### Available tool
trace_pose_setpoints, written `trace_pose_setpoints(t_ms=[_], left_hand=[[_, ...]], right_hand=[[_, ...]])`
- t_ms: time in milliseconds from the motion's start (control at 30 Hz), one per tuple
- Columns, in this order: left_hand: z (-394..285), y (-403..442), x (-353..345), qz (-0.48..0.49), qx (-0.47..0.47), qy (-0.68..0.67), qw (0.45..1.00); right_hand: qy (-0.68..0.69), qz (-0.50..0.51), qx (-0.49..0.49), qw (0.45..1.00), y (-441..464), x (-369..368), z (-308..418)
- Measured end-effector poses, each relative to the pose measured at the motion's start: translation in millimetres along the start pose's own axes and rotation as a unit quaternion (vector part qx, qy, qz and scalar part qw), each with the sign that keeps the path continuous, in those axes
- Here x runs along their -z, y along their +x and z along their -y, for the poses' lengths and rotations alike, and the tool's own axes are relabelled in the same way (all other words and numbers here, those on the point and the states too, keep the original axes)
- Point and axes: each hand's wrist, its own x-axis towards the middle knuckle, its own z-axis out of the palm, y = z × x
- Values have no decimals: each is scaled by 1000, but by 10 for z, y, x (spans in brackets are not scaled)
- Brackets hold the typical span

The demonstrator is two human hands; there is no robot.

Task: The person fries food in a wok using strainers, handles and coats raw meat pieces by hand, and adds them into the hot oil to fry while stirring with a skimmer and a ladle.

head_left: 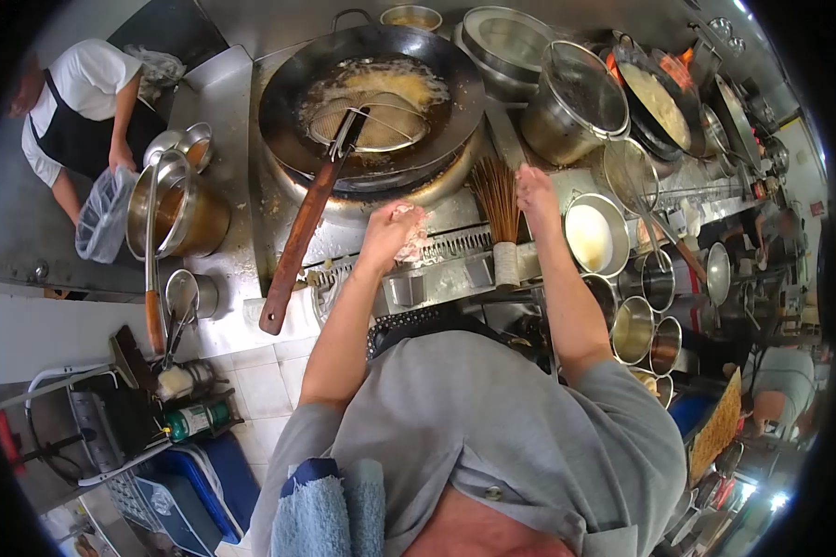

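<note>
In front of the stove, my left hand (385,237) is closed around a pale pinkish clump of food (412,243) that looks wet or coated. My right hand (535,197) is raised with its fingers drawn together, just right of a bamboo wok brush (498,200); what it holds, if anything, I cannot make out. Beyond both hands is a large dark wok (283,153) with bubbling oil (381,79). A wire-mesh skimmer (381,121) rests in it, its wooden handle (299,246) sticking out over the front rim towards me.
Right of the wok stand a deep metal pot (581,121), a bowl of white contents (593,237) and several metal containers. On the left are a metal pot (195,227) and a co-worker (93,111) handling a plastic bag (104,218). Flames show at the far right wok (655,102).
</note>
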Motion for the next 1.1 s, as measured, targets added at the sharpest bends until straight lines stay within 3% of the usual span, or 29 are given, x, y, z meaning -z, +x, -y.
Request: trace_pose_setpoints(t_ms=[67,133,167,200,233,300,400,500,567,633,700,767,800,900,967,1000,1067,1100], left_hand=[[-7,-61,41,3,54,-50,997],[85,-59,-15,4,51,-118,992],[158,-64,-39,5,51,-150,987],[236,-56,-39,22,44,-156,987],[201,-95,-66,34,64,-190,979],[56,-207,-169,59,105,-260,958],[-7,-296,-213,59,85,-223,969],[-14,-334,-178,52,64,-213,974],[-6,-291,-160,40,37,-218,974],[-36,-249,-147,70,10,-199,977],[-76,-220,-214,95,-7,-178,979],[-147,-141,-350,120,-11,-150,981],[-5,-1,-344,113,-37,-95,988],[-99,46,-502,99,10,-138,985],[-86,47,-447,80,33,-150,985],[-61,61,-402,58,46,-160,984],[-13,108,-303,28,74,-198,977],[25,118,-256,28,97,-222,970]], right_hand=[[91,131,19,987,201,-136,194],[-37,55,121,990,318,-680,563],[-151,21,245,958,401,-1102,590],[-261,-44,356,896,486,-1523,617],[-308,3,494,813,672,-1754,609],[-564,131,524,625,1262,-2029,584],[-522,153,362,757,1450,-2320,722],[-465,115,366,797,1218,-2205,1001],[-314,203,312,874,591,-1868,1137],[-264,240,151,922,-146,-1452,1126],[-317,174,43,931,-567,-1284,796],[-327,173,129,920,-705,-1186,356],[-240,200,67,948,-602,-1084,123],[-229,205,64,949,-510,-905,123],[-171,150,10,974,-467,-714,113],[5,139,-22,990,-421,-569,30],[326,119,-105,932,-364,-322,-84],[344,66,-122,929,-374,-299,-165]])
